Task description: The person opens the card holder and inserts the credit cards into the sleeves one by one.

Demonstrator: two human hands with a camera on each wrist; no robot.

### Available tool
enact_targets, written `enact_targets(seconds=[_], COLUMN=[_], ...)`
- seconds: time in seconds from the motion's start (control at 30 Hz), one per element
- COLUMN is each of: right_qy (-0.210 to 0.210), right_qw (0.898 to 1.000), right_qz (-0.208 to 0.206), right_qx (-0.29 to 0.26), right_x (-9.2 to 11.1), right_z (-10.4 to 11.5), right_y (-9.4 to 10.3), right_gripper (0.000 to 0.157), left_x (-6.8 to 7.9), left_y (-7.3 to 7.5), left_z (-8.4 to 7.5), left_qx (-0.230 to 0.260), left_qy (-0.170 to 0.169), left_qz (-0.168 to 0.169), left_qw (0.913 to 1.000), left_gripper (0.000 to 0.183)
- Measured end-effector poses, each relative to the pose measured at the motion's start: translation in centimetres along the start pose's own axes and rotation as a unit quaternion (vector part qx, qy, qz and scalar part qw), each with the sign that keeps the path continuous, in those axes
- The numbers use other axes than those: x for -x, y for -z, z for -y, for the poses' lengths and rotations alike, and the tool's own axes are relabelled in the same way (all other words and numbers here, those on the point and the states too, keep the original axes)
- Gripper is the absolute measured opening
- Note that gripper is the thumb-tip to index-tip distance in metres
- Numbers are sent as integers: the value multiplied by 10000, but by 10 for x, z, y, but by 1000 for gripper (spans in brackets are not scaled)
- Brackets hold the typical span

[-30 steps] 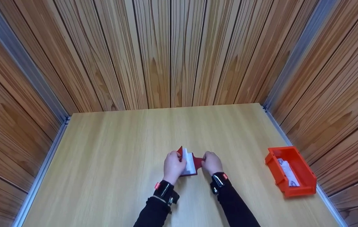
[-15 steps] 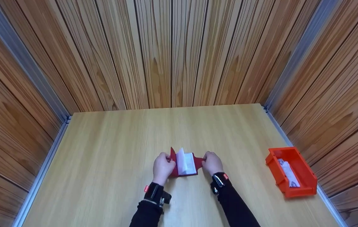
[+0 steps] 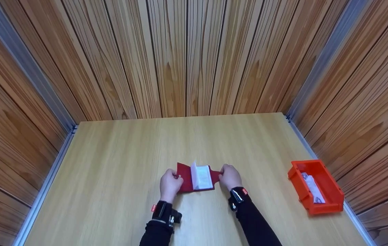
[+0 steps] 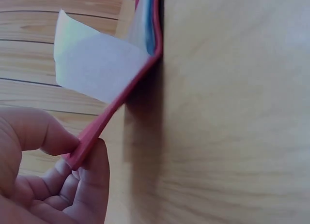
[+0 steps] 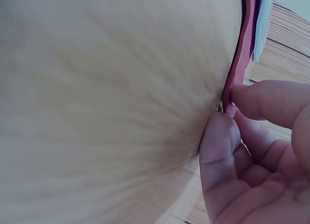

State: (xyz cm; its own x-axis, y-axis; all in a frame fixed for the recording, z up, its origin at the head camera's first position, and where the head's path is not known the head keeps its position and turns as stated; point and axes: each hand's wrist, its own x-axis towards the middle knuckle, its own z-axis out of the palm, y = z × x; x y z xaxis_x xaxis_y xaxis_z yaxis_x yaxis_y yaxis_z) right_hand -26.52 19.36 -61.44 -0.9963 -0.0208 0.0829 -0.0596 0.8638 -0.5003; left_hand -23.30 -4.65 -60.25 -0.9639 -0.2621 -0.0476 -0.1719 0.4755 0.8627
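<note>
A small red-covered notebook [image 3: 186, 177] lies spread on the table, with white pages [image 3: 204, 177] on its right half and one or a few leaves standing up near the fold. My left hand [image 3: 170, 185] pinches the outer edge of the left cover between thumb and fingers. In the left wrist view that cover [image 4: 114, 108] slopes up off the table and a white leaf [image 4: 97, 59] sticks out from it. On the other side my right hand [image 3: 230, 176] pinches the red closing flap [image 5: 235, 83] that extends from the right cover.
An orange-red plastic bin [image 3: 333, 191] stands at the right edge of the table, holding a white folded item [image 3: 313, 188]. Wood-patterned walls [image 3: 187, 58] with metal corner strips enclose the wooden table [image 3: 122, 147] at the back and both sides.
My left hand has moved left and drawn the notebook's left cover out and down, so the notebook lies more widely spread. The right hand has stayed at the flap.
</note>
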Motion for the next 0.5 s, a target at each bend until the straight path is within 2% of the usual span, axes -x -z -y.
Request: enact_targets(seconds=[0.37, 0.5], right_qy=[96, 63], right_qw=[9999, 9999], right_qz=[-118, -77], right_qx=[27, 17], right_x=[1, 1], right_z=[1, 0], right_y=[1, 1], right_gripper=[17, 16], left_x=[-3, -3], left_y=[2, 2], left_z=[19, 20], left_qx=[-322, -578], left_qy=[30, -142], left_qz=[-15, -83], left_qw=[9995, 9982], left_gripper=[11, 10])
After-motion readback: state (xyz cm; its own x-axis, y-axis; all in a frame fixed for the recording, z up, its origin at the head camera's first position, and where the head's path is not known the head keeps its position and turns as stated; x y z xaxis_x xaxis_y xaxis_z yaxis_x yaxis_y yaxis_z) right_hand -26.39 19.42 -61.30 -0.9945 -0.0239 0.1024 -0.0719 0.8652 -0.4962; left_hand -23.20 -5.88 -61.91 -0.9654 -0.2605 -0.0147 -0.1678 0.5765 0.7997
